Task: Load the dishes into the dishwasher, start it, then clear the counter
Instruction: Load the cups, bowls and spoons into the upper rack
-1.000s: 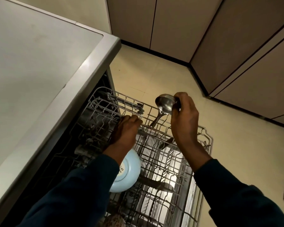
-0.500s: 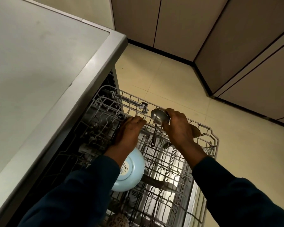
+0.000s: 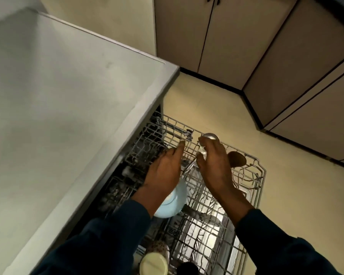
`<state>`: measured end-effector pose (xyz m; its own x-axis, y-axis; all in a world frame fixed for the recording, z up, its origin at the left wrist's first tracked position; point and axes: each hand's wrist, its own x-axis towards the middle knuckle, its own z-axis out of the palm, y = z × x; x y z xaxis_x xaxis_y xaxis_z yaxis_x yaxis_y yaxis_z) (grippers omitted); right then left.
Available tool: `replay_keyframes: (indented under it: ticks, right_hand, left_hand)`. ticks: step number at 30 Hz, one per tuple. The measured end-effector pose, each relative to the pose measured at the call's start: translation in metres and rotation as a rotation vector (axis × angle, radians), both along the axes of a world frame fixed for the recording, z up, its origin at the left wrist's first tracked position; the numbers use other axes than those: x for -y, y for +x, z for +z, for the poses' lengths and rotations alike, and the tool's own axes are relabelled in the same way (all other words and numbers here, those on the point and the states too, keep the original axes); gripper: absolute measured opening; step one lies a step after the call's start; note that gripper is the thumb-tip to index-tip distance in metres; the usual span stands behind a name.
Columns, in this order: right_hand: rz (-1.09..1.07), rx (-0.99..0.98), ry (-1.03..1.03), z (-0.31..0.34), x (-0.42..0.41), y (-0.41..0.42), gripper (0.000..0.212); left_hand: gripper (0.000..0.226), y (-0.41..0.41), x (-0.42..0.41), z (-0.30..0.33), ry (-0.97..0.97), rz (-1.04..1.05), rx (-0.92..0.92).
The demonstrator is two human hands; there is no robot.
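The dishwasher's upper wire rack [image 3: 252,187] is pulled out under the grey counter. My right hand [image 3: 216,169] is over the rack's far side and pinches the neck of a steel ladle [image 3: 209,136] between thumb and fingers. The ladle's bowl lies at the rack's far rim and its handle runs down to the left. My left hand [image 3: 165,171] rests with straight fingers on the rack wires beside it. A light blue bowl [image 3: 173,205] stands in the rack, partly hidden by my left wrist.
A brown wooden spoon head [image 3: 236,158] lies at the rack's right far corner. A cream lid or cup [image 3: 153,262] and a patterned dish [image 3: 159,247] sit at the near end. The grey counter [image 3: 68,116] overhangs on the left. Cabinet doors [image 3: 216,36] line the far floor edge.
My right hand has brought the ladle down from above the rack to its far rim. My left hand has stayed on the rack wires, its fingers now straighter. The camera tilted.
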<state>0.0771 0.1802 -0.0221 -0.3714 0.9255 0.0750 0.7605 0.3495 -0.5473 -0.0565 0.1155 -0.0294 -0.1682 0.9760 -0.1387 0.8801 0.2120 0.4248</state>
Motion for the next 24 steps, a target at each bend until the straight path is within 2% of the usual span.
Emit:
replay_keyframes:
  ticks: [6, 11, 14, 19, 22, 24]
  right_hand:
    - [0.149, -0.132, 0.154, 0.075, 0.056, -0.04, 0.031]
    - [0.295, -0.299, 0.246, 0.13, 0.128, -0.086, 0.029]
    - [0.486, -0.351, 0.233, 0.153, 0.206, -0.137, 0.03]
    - [0.753, -0.375, 0.084, 0.167, 0.341, -0.205, 0.037]
    - [0.976, -0.37, 0.15, 0.17, 0.418, -0.242, 0.028]
    - [1.149, -0.356, 0.195, 0.167, 0.466, -0.264, 0.034]
  left_hand:
    - [0.04, -0.026, 0.074, 0.103, 0.177, -0.022, -0.088]
    - [0.039, -0.058, 0.183, 0.17, 0.218, 0.137, -0.072]
    - [0.043, -0.089, 0.281, 0.197, 0.224, 0.294, -0.18]
    - [0.06, -0.127, 0.435, 0.21, 0.133, 0.638, -0.222]
    - [0.053, -0.138, 0.523, 0.214, 0.126, 0.77, -0.269]
    - [0.047, -0.141, 0.58, 0.216, 0.139, 0.904, -0.309]
